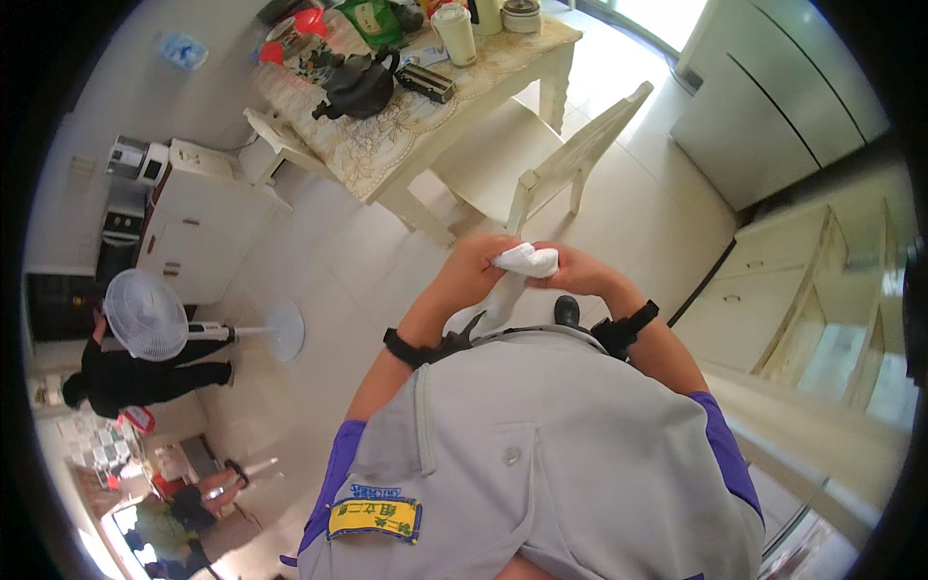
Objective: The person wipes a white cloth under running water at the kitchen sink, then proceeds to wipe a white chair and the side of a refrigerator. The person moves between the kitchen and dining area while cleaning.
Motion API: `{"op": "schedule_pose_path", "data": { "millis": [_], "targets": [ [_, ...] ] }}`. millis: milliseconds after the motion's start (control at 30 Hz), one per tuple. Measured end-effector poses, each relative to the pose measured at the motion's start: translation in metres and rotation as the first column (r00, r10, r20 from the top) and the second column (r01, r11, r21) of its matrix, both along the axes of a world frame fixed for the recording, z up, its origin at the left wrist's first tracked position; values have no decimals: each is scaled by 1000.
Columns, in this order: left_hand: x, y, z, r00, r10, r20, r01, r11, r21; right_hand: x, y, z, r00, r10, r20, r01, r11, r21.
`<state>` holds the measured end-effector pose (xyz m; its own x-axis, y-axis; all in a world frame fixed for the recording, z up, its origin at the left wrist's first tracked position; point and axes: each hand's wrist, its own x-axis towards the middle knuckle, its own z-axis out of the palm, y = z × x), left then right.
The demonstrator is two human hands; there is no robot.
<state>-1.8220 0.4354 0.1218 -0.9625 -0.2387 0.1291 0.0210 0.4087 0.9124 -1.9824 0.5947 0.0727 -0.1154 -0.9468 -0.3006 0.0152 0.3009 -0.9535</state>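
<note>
A folded white cloth (525, 259) is gripped between my two hands, in front of my waist. My left hand (478, 264) closes on its left end, and my right hand (576, 272) pinches the right end. Both sets of fingers are partly hidden by the cloth and each other. Below the hands a pale shape (502, 301) is visible; I cannot tell if it is more cloth or clothing. A black strap (413, 351) circles my left forearm and another (638, 319) circles the right.
Ahead stands a dining table (500, 65) with a dark teapot (359, 87) and a lidded cup (455, 36). A white chair (573, 163) faces it. Open-shelved cabinets (761, 290) stand right. At left are a pedestal fan (145, 314) and a person in black (138, 377).
</note>
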Motion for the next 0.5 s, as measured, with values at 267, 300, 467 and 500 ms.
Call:
{"op": "schedule_pose_path", "data": {
  "millis": [267, 300, 467, 500],
  "targets": [
    [-20, 10, 13, 876, 474, 92, -473, 881, -35, -73, 5, -56, 974, 131, -185, -125, 991, 45],
    [-20, 12, 15, 867, 492, 74, -488, 870, -67, -81, 4, -59, 979, 120, -163, -116, 993, 36],
    [-38, 16, 5, 779, 611, 138, -626, 768, 134, -123, 2, -76, 995, -44, -92, 37, 997, -70],
    [-43, 16, 4, 762, 620, 187, -645, 751, 141, -132, 2, -79, 976, -131, -173, 119, 990, -76]
  ]
}}
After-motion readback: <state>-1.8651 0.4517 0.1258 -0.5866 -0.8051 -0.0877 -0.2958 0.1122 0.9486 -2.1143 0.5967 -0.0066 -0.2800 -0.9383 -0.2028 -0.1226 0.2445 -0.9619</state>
